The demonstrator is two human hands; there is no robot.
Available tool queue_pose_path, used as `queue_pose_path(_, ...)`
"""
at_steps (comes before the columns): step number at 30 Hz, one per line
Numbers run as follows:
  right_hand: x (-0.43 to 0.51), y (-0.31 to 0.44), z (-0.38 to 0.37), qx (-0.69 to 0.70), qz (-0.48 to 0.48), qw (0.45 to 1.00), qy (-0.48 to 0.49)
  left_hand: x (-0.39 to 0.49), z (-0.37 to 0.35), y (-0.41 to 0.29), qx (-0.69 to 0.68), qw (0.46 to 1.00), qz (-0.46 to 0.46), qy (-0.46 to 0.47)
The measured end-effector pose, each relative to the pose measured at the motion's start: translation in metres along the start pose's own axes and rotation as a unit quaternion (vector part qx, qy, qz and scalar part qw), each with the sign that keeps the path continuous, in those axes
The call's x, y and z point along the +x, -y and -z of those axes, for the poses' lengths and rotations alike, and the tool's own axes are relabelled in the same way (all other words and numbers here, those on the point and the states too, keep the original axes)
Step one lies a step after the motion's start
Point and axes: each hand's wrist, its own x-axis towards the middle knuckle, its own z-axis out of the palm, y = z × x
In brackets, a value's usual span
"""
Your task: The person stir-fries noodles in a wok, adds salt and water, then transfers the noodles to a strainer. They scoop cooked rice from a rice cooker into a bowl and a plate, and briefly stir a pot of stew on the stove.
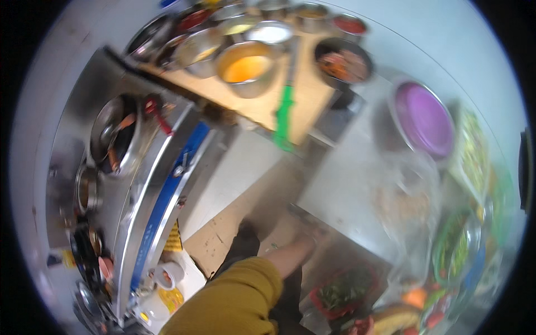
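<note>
My left arm in a mustard sleeve reaches across the middle, and my left hand (317, 236) is at the near edge of the steel worktable (335, 197). The hand is badly blurred, and a dark narrow shape lies just beyond it. Whether the fingers hold that shape cannot be made out. At the bottom edge, what looks like my right hand (363, 326) is beside a round wooden cutting board (395, 321), mostly cut off by the frame. Below the table edge, a red basket (333, 312) contains leafy greens (345, 289).
A green-handled tool (284, 117) lies on a wooden board (312, 104) among steel pots (247, 86). Along the right stand a purple-filled basin (425, 119), a clear plastic bag (402, 201) and a vegetable tray (473, 155). A steel stove (138, 184) with a wok (98, 146) runs along the left.
</note>
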Motion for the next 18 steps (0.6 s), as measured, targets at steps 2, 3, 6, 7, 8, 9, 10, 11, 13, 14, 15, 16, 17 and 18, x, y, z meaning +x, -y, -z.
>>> queue_pose_path(2,0.015,-0.007,-0.022,0.010,-0.035,0.998,0.050,0.028,-0.009,0.007,0.029,0.999,0.012,0.024)
queue_pose_path(3,0.025,0.000,-0.025,-0.068,-0.015,0.995,0.076,0.037,-0.005,0.010,0.040,0.998,0.019,0.037)
queue_pose_path(6,0.047,0.045,-0.065,-0.144,-0.011,0.981,0.127,0.020,0.042,0.018,0.079,0.990,0.019,0.115)
queue_pose_path(7,0.053,0.067,-0.085,-0.141,-0.019,0.979,0.144,-0.003,0.070,0.021,0.089,0.982,-0.024,0.165)
queue_pose_path(8,0.061,0.089,-0.111,-0.145,-0.013,0.975,0.170,-0.033,0.104,0.025,0.084,0.969,-0.091,0.214)
queue_pose_path(9,0.068,0.109,-0.143,-0.146,0.003,0.967,0.209,-0.069,0.139,0.026,0.093,0.951,-0.154,0.251)
queue_pose_path(10,0.071,0.130,-0.175,-0.150,0.019,0.956,0.251,-0.111,0.179,0.029,0.056,0.962,-0.133,0.232)
queue_pose_path(11,0.076,0.150,-0.208,-0.157,0.037,0.941,0.297,-0.152,0.222,0.029,-0.047,0.960,-0.109,0.254)
queue_pose_path(13,0.087,0.184,-0.269,-0.169,0.069,0.903,0.388,-0.232,0.304,0.029,-0.039,0.982,-0.054,0.176)
queue_pose_path(14,0.092,0.197,-0.300,-0.162,0.073,0.885,0.431,-0.267,0.343,0.031,-0.053,0.981,-0.047,0.180)
queue_pose_path(15,0.099,0.204,-0.332,-0.130,0.087,0.869,0.470,-0.296,0.378,0.033,-0.066,0.979,-0.043,0.189)
queue_pose_path(16,0.107,0.206,-0.374,-0.096,0.031,0.861,0.498,-0.323,0.407,0.039,-0.078,0.987,-0.057,0.130)
queue_pose_path(17,0.116,0.206,-0.414,-0.037,-0.008,0.846,0.532,-0.345,0.431,0.048,-0.091,0.990,-0.076,0.076)
queue_pose_path(18,0.126,0.201,-0.460,-0.034,-0.052,0.819,0.570,-0.363,0.454,0.060,-0.091,0.990,-0.106,0.033)
